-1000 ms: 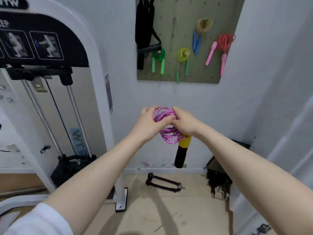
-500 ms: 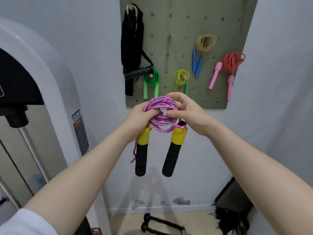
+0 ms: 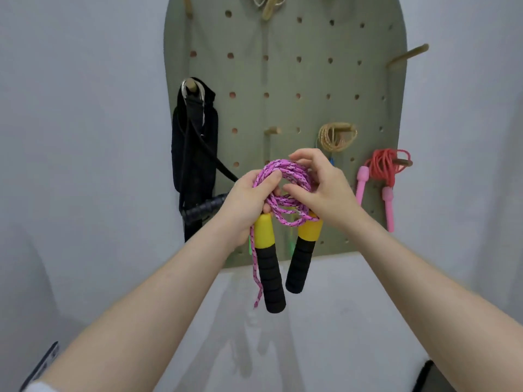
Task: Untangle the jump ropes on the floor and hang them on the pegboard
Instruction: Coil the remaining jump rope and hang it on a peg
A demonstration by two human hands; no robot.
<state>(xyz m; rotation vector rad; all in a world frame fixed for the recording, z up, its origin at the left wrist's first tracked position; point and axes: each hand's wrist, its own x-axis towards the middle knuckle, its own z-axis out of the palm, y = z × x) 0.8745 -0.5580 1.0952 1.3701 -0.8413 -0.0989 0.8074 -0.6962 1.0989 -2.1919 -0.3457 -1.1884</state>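
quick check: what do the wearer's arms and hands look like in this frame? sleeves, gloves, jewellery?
Both forearms are bare from the elbows down. The left hand and right hand are bare: no gloves, and no rings, watch or wristbands show. The only clothing in view is a bit of white sleeve at the bottom-left corner, on the left upper arm. The right arm leaves the frame with no sleeve showing.

Black strap bundle (image 3: 195, 154) with a ribbed black handle (image 3: 204, 208), against grey wall (image 3: 85, 108).

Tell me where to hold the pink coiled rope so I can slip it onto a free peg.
Pinch the top arc of the pink rope coil from both sides, as the left hand and right hand flank it now. The loop stands open there, and the handles hang below as weight. The bare peg sits just above.
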